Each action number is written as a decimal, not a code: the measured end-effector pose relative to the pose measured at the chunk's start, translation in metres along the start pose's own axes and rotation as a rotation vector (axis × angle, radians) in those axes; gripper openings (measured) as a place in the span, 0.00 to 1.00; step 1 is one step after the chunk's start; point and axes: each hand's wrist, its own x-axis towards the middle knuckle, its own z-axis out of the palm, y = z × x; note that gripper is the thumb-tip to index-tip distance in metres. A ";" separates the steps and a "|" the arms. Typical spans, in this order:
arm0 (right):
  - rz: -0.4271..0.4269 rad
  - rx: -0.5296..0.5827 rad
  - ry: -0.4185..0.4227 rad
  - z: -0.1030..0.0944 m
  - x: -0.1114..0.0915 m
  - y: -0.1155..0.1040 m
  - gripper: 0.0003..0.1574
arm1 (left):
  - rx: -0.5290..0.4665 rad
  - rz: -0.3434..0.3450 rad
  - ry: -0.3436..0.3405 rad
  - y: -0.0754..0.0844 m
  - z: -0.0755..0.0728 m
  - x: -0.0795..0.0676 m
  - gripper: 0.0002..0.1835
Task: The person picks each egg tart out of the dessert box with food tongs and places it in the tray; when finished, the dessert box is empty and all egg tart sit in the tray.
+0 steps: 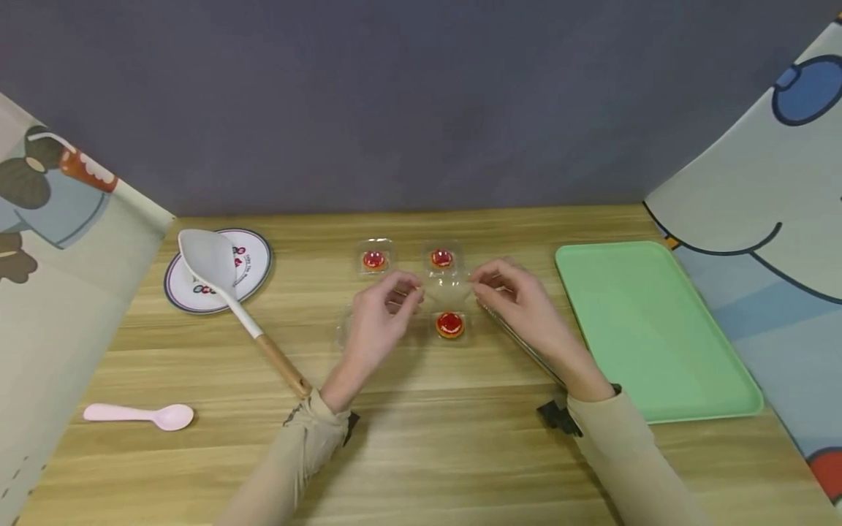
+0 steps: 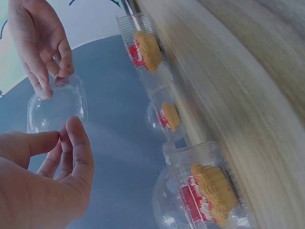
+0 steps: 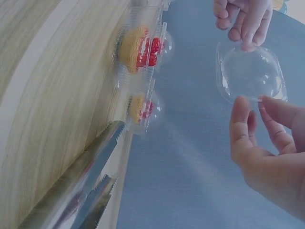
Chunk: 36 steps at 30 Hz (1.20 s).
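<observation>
A: Begin far left of the fingers. What's there?

B: Pink spoon (image 1: 172,417) on the wood-grain bench (image 1: 427,453), well left of the left hand (image 1: 380,310) and nearer the wearer than its fingers. Farther out, also well left of the fingers: round printed plate (image 1: 258,252). White turner (image 1: 213,264) lies across it, wooden handle slanting back to just beside the left sleeve (image 1: 276,460).

A: Left fingers?

B: Raised above the bench, thumb and fingertips pinching one edge of a clear domed lid (image 1: 450,294). Below that hand, a clear case (image 1: 343,329), mostly hidden from the head camera. Just beyond the left fingertips, a cased berry tart (image 1: 373,260).

A: Between the two hands?

B: The lid, spanning the gap, off the bench. Second packaged tart (image 1: 441,258) beyond it. On the wearer's side, between and below the fingers, an uncovered tart (image 1: 450,325) in its clear base.

A: Right fingers?

B: Right hand (image 1: 526,303) pinches the lid's opposite edge. Serrated metal tongs (image 3: 78,167) lie below it, partly hidden by the hand from above. Right of those fingers, well apart: pale green tray (image 1: 658,329).
</observation>
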 end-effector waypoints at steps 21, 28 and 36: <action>0.124 0.066 0.039 -0.006 -0.033 0.013 0.18 | -0.128 -0.148 -0.125 0.007 0.015 -0.007 0.24; 0.152 -0.040 -0.021 -0.016 -0.059 0.017 0.29 | 0.003 -0.120 -0.279 0.011 0.028 -0.013 0.16; 0.112 -0.271 -0.085 -0.026 -0.078 0.022 0.24 | 0.080 -0.133 -0.469 0.014 0.042 -0.022 0.22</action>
